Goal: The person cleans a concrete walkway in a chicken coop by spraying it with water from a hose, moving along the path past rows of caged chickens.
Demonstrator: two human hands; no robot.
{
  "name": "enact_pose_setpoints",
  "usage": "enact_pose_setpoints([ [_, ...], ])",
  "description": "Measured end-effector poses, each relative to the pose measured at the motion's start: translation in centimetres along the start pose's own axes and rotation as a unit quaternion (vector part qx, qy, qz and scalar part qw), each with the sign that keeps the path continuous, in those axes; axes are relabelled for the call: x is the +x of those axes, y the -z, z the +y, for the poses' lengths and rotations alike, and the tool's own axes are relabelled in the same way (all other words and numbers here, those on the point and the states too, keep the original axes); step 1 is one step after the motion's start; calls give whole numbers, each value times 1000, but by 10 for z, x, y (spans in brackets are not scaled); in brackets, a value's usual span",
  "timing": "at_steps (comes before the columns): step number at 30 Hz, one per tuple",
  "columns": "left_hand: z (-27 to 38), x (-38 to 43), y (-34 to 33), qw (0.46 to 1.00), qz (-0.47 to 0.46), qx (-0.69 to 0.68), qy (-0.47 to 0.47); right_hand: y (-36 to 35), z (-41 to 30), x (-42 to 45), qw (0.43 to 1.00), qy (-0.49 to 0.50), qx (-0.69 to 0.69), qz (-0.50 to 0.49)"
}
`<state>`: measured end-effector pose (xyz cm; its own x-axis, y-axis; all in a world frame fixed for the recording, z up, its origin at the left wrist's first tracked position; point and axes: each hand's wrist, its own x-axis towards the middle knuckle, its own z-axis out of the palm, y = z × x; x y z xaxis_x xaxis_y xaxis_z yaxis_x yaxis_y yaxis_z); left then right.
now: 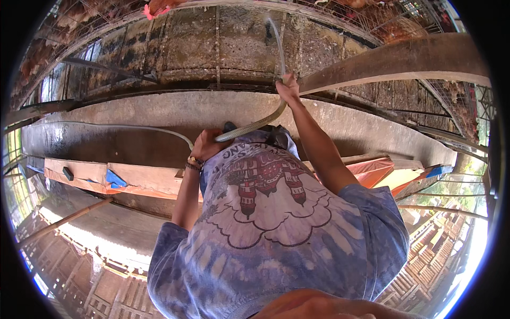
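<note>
A pale braided hose [255, 128] runs in a curve between my two hands. Beside my waist, my left hand [208, 144] grips it, with bracelets around the wrist. Farther forward, my right hand [289, 88] is closed around the hose near its outlet. A stream of water [277, 44] leaves that end and strikes the stained, dirt-covered floor [187, 48] below the cages. From my left hand the rest of the hose trails left over the concrete walkway [159, 105]. The outlet itself is partly hidden by my right fingers.
Wire cages [390, 20] with brown hens line the far side. A beam [398, 56] crosses at the right, close to my right hand. Behind me runs a ledge [139, 175] with orange and blue sheeting and a small dark box [68, 173]. A bamboo pole [67, 221] slants at the left.
</note>
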<state>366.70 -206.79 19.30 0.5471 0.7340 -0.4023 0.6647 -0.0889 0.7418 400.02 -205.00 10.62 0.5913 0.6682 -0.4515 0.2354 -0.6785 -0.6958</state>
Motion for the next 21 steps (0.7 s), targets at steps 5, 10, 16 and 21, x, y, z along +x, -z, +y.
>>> enact_pose_setpoints([
  [5, 0, 0, -1, 1000, 7, -2, -8, -17, 48, 11, 1000, 3, -22, 19],
  [10, -7, 3, -5, 999, 11, 16, -28, -22, 60, -5, 995, -75, 60, 0],
  [16, -12, 5, -6, 998, 18, 8, -58, -22, 55, -10, 996, -76, 50, 11],
  [21, -13, 4, -7, 998, 16, 11, -68, -24, 62, 2, 998, -28, 44, 35],
])
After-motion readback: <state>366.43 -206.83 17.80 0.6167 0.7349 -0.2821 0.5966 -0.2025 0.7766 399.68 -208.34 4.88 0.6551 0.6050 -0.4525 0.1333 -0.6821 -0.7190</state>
